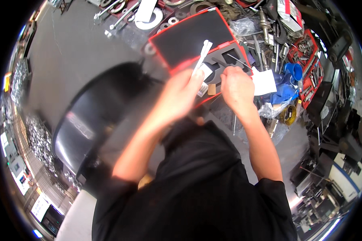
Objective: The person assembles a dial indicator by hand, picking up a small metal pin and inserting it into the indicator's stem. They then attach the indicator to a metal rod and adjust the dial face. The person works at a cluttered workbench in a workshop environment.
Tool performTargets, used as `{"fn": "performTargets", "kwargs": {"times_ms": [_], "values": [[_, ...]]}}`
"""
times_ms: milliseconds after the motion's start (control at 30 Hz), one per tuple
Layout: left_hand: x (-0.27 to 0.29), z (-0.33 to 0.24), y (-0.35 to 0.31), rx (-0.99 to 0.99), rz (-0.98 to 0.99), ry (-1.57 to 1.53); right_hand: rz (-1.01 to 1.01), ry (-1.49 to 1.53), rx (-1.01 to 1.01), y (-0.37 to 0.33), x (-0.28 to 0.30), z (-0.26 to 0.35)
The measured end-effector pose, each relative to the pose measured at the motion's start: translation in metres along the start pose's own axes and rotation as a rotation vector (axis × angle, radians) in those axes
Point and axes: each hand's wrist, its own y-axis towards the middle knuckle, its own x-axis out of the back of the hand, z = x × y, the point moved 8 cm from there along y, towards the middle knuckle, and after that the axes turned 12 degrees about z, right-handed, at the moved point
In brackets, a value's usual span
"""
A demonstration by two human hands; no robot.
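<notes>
An opened red case (pixel 188 38) with a dark lid lining and grey cut-out foam (pixel 214 56) lies ahead of me. My left hand (pixel 179 94), somewhat blurred, is closed round a slim white stick-like tool (pixel 203 55) with a knobbed end, which points up over the case. Over the foam's right part, my right hand (pixel 237 86) has its fingers drawn together. A dark rod (pixel 219 61) shows at its fingertips; whether the fingers grip it, I cannot tell. A small tan block (pixel 212 89) and a labelled white piece (pixel 202 89) sit between my hands.
White paper (pixel 264 82) and a blue cup-shaped thing (pixel 294 71) lie right of my right hand. Several metal tools and parts crowd the far right, with a red tray (pixel 309 78) of parts. A large black drum-like object (pixel 84 116) stands at left.
</notes>
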Motion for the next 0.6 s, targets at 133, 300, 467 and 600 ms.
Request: {"fn": "performTargets", "kwargs": {"times_ms": [133,300,467,600], "values": [[-0.011,-0.039,0.050,-0.201,-0.124,0.551,-0.038,0.042,-0.003,0.005,-0.013,-0.005],[-0.052,-0.058,0.087,-0.260,-0.163,0.892,-0.157,0.261,-0.043,-0.018,-0.002,-0.017],[-0.087,-0.047,0.113,-0.394,-0.132,1.086,-0.169,0.796,-0.272,-0.087,0.016,-0.053],[-0.099,-0.044,0.110,-0.519,-0.127,1.155,-0.136,1.171,-0.410,-0.141,0.000,-0.080]]}}
